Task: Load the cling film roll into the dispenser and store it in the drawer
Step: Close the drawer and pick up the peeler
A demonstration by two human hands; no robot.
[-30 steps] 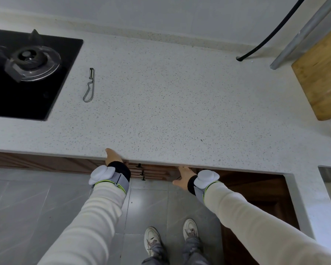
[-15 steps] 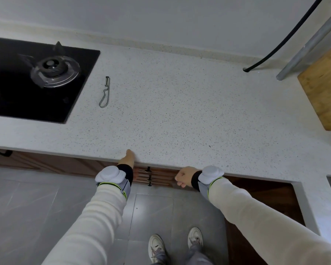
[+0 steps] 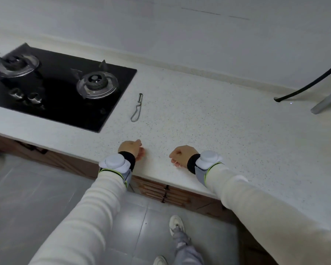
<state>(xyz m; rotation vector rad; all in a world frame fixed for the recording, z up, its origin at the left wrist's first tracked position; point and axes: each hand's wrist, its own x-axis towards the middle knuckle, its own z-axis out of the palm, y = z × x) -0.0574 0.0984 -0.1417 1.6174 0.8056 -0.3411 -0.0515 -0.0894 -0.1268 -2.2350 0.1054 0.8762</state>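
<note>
My left hand (image 3: 131, 150) and my right hand (image 3: 182, 155) hover over the front strip of the white speckled countertop (image 3: 208, 127), a hand's width apart. Both have their fingers curled under the palm and hold nothing. Just below the counter edge, between my arms, runs a slatted brown wooden drawer front (image 3: 153, 189) with a black handle (image 3: 165, 194); it sits flush with the cabinet fronts beside it. No cling film roll and no dispenser shows anywhere in view.
A black gas hob (image 3: 52, 87) with two burners fills the counter's left. A metal peeler (image 3: 137, 109) lies right of it. A black cable (image 3: 310, 87) and a grey pipe (image 3: 327, 101) come in at the far right. Grey floor tiles and my shoes (image 3: 177, 225) are below.
Both hands have come up from under the counter edge, where they were at the drawer front, to above the countertop. The view has swung left, showing more of the hob.
</note>
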